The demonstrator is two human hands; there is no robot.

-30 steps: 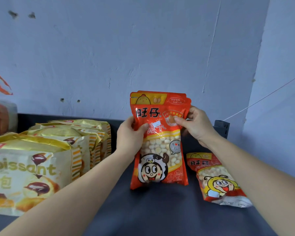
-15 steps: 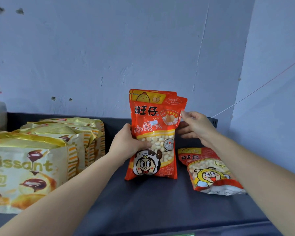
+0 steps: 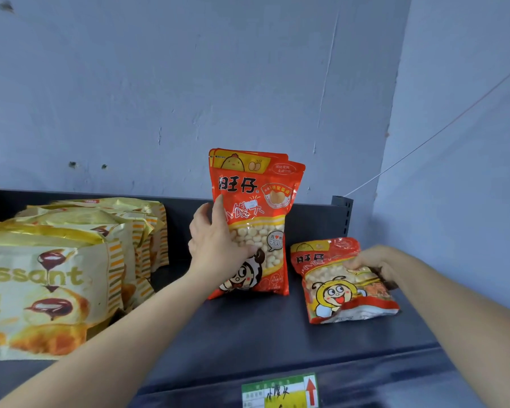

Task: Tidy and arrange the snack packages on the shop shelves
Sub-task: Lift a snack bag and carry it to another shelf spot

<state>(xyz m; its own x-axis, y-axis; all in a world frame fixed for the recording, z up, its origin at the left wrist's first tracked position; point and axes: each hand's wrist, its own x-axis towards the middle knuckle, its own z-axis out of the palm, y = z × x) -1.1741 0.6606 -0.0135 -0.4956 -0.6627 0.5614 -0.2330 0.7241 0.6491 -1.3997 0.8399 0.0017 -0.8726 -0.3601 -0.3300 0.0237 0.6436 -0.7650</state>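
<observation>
Two or more red snack bags [image 3: 259, 201] with small white balls stand upright at the back of the dark shelf [image 3: 248, 328]. My left hand [image 3: 215, 242] grips their left edge, thumb across the front. Another red bag of the same kind [image 3: 336, 290] lies flat to the right. My right hand [image 3: 371, 265] rests on its upper right part with fingers curled onto it.
Several yellow croissant packs [image 3: 71, 260] stand in a row on the left of the shelf. A green price label [image 3: 280, 391] sits on the shelf's front edge. A blue wall is behind, and a side wall is close on the right.
My right hand let go of the upright bags and dropped to the flat bag on the right. My left hand still holds the upright bags.
</observation>
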